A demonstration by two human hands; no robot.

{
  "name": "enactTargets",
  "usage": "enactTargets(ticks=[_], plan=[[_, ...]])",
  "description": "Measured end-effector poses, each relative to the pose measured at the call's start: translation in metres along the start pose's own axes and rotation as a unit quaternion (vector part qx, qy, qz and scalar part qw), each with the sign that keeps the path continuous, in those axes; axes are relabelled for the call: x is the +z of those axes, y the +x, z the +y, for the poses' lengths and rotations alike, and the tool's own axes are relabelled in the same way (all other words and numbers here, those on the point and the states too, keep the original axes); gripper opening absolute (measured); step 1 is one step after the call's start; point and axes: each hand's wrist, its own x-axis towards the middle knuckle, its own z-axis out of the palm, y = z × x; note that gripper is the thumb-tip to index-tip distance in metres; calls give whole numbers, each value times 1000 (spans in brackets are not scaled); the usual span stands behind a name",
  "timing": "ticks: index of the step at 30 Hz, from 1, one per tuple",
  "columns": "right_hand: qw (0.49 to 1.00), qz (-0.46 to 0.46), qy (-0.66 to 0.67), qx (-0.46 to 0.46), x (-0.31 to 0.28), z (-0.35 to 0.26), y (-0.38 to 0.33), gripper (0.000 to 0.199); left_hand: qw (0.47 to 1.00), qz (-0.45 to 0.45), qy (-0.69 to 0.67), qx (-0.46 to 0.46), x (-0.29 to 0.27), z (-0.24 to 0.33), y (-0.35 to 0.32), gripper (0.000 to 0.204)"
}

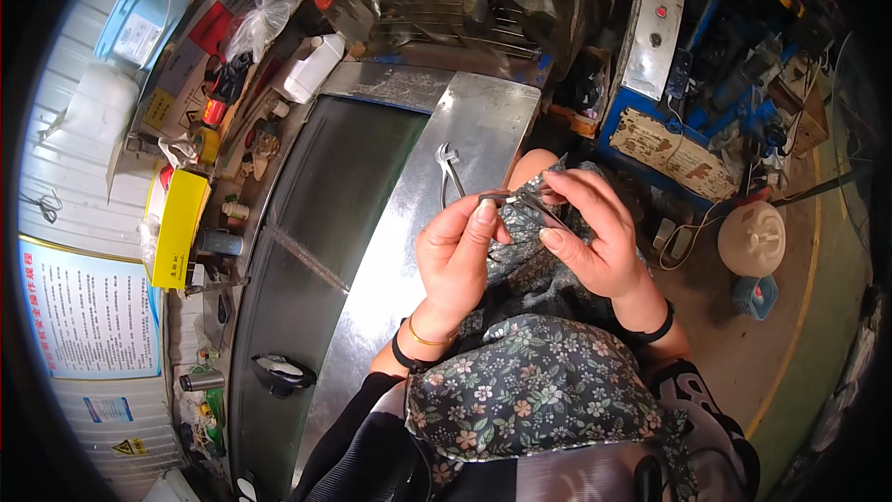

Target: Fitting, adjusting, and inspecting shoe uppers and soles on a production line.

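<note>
Both my hands are raised over my lap, close together. My left hand point(453, 256) pinches the end of a small dark thin piece point(495, 197) between thumb and forefinger. Facing it, my right hand point(599, 228) has its fingers closed around a slim, shiny metal object point(546, 214), whose kind I cannot make out. Its tip meets the dark piece, with a small pale spot near the contact. Beneath the hands spreads a dark floral apron point(539, 386). Left of them, a pair of pliers point(448, 167) with a silvery head lies on a metal plate point(400, 214).
A dark conveyor belt point(307, 214) runs left of the plate, with a black-and-white object point(283, 375) on it. Beyond stands a cluttered shelf with a yellow box point(181, 228) and white jug point(309, 68). At right are a machine panel point(653, 28) and beige plastic jug point(751, 238).
</note>
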Motion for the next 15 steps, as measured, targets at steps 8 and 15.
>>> enactTargets(ticks=[8,15], plan=[[998,-3,-59,-16,0,0,0,46,993,-1,102,66,-7,-5,0,18],[996,-18,-83,-25,-1,1,3,45,990,-27,124,69,-16,-10,3,14]])
